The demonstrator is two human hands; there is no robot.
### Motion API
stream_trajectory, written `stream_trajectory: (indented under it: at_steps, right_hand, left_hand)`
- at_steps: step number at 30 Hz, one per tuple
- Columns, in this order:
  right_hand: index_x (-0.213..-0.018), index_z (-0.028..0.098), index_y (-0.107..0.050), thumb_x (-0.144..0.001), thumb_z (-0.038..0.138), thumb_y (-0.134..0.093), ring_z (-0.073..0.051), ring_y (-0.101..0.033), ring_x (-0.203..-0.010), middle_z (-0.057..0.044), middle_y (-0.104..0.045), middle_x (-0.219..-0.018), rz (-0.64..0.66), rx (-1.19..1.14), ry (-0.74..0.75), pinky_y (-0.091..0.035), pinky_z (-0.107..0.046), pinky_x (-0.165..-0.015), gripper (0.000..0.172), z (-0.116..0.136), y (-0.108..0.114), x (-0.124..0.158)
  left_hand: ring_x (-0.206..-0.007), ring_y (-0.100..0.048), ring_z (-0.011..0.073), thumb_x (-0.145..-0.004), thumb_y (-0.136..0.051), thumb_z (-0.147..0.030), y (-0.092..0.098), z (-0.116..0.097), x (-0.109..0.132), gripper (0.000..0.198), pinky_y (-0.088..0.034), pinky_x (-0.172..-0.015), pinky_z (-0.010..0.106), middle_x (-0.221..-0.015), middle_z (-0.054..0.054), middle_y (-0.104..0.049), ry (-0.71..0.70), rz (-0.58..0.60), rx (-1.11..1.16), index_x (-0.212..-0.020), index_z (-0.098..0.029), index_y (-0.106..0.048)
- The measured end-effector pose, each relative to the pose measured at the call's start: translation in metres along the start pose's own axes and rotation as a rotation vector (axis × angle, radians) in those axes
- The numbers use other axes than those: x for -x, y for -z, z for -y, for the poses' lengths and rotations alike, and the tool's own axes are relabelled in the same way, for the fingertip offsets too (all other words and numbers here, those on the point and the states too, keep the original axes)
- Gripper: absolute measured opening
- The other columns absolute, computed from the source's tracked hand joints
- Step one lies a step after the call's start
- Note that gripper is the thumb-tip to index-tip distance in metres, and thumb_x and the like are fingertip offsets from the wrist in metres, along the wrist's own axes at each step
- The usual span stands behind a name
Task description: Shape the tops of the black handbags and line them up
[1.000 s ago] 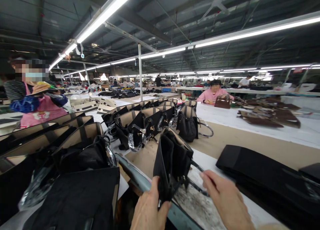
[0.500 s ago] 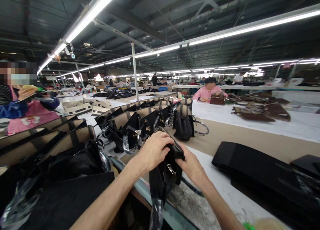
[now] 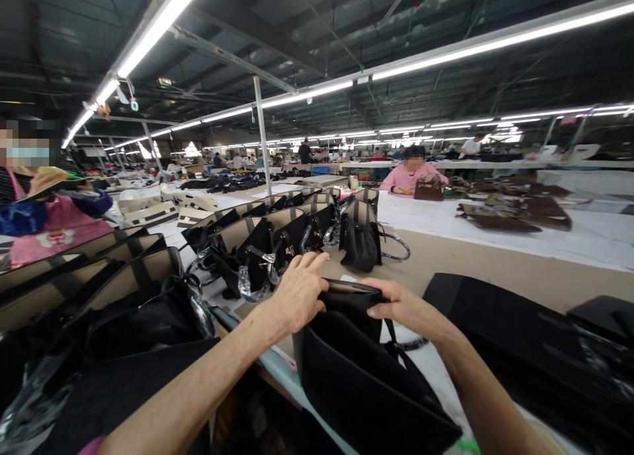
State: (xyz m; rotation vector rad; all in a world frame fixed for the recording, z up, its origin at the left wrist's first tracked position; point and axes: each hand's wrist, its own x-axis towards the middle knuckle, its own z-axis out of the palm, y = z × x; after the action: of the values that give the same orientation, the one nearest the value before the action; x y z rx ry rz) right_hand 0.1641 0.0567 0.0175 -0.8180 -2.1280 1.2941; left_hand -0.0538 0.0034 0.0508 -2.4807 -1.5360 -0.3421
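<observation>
A black handbag [image 3: 356,369] hangs in front of me over the near table edge, its mouth spread and its dark inside showing. My left hand [image 3: 302,290] has hold of the far left corner of its top rim, thumb inside and fingers stretched beyond it. On the far right corner, the fingers and thumb of my right hand [image 3: 403,303] pinch the same rim. Part of a strap shows below my right hand. The underside of the bag is hidden. Just beyond my hands stands another black handbag [image 3: 360,244] with a beige inside and a looped handle.
Rows of black handbags [image 3: 252,244] with plastic-wrapped fittings stand ahead, and more bags [image 3: 139,290] crowd the left. Flat black pieces [image 3: 495,336] lie at right. Brown pieces [image 3: 515,214] lie farther off. A person in pink [image 3: 396,177] works across the table, another [image 3: 59,220] at left.
The handbag has been turned and its mouth has opened toward me, where before it was folded with its metal clasp showing. My right hand has shifted right along the rim.
</observation>
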Motion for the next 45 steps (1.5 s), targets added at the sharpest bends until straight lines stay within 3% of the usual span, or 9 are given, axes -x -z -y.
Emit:
stream_trajectory:
  at_steps: [3,8,13,18,22,26,36,45]
  right_hand:
    - [-0.099,0.015,-0.06,-0.06,0.018,-0.054,-0.019,-0.054,-0.081,0.0,-0.062,-0.087,0.011,-0.067,-0.027,-0.04,-0.028,-0.074,0.04,-0.009,0.005,0.0]
    - [-0.095,0.015,-0.061,-0.059,0.02,-0.055,-0.017,-0.054,-0.077,0.0,-0.063,-0.081,-0.033,-0.118,-0.032,-0.04,-0.028,-0.072,0.037,-0.02,0.007,-0.002]
    - [-0.095,0.016,-0.06,-0.062,0.022,-0.055,-0.015,-0.053,-0.077,0.001,-0.061,-0.085,0.018,-0.099,-0.02,-0.039,-0.025,-0.069,0.034,-0.024,0.002,-0.004]
    - [-0.094,0.016,-0.06,-0.065,0.028,-0.057,-0.018,-0.052,-0.078,-0.001,-0.06,-0.088,-0.038,0.01,-0.035,-0.04,-0.027,-0.069,0.031,-0.028,0.005,0.0]
    - [-0.097,0.018,-0.059,-0.068,0.028,-0.058,-0.015,-0.051,-0.068,0.001,-0.06,-0.077,-0.218,0.163,-0.035,-0.038,-0.026,-0.063,0.031,-0.028,0.0,0.003]
    - [-0.091,0.02,-0.06,-0.071,0.025,-0.055,-0.014,-0.051,-0.071,0.001,-0.058,-0.083,-0.322,0.273,0.062,-0.038,-0.026,-0.065,0.021,-0.022,-0.01,0.003]
    - [-0.089,0.019,-0.062,-0.076,0.028,-0.052,-0.015,-0.051,-0.077,-0.001,-0.056,-0.084,-0.336,0.38,0.127,-0.037,-0.026,-0.068,0.018,-0.017,-0.021,-0.003]
    - [-0.08,0.019,-0.059,-0.079,0.028,-0.047,-0.015,-0.051,-0.074,0.0,-0.057,-0.078,-0.357,0.33,0.193,-0.036,-0.026,-0.068,0.015,-0.026,-0.02,-0.017]
  left_hand:
    - [-0.117,-0.033,0.0258,-0.06,-0.068,-0.027,-0.002,0.001,0.007,0.011,-0.028,-0.095,0.037,-0.132,0.004,-0.036,0.022,0.093,0.063,-0.068,-0.019,-0.064]
    - [-0.095,-0.052,0.0231,-0.064,-0.058,-0.019,0.004,-0.005,0.016,0.004,-0.041,-0.076,0.033,-0.121,0.002,-0.047,0.16,0.226,0.059,-0.061,-0.017,-0.057]
    - [-0.099,-0.052,0.0192,-0.062,-0.049,-0.009,-0.003,-0.001,0.014,0.026,-0.042,-0.071,0.027,-0.13,0.0,-0.037,0.199,0.128,0.087,-0.084,-0.022,-0.054]
    - [-0.092,-0.055,0.0191,-0.066,-0.057,-0.023,-0.017,0.009,0.01,0.002,-0.04,-0.073,0.027,-0.12,-0.003,-0.048,0.197,0.111,0.217,-0.066,-0.021,-0.057]
    - [-0.084,-0.056,0.0143,-0.071,-0.055,-0.023,-0.022,0.01,0.013,0.013,-0.039,-0.073,0.024,-0.105,-0.002,-0.056,0.248,-0.019,0.361,-0.059,-0.018,-0.053]
    - [-0.08,-0.054,0.0134,-0.072,-0.054,-0.02,-0.022,0.011,0.017,0.017,-0.037,-0.074,0.024,-0.092,0.0,-0.059,0.321,-0.094,0.412,-0.056,-0.016,-0.048]
    - [-0.06,-0.048,0.0114,-0.07,-0.054,-0.021,-0.024,0.02,0.017,0.013,-0.03,-0.057,0.022,-0.059,-0.003,-0.053,0.437,-0.083,0.328,-0.057,-0.017,-0.05]
    - [-0.061,-0.047,0.0104,-0.068,-0.054,-0.022,-0.03,0.029,0.02,0.014,-0.03,-0.058,0.021,-0.062,-0.004,-0.053,0.387,-0.138,0.426,-0.057,-0.017,-0.047]
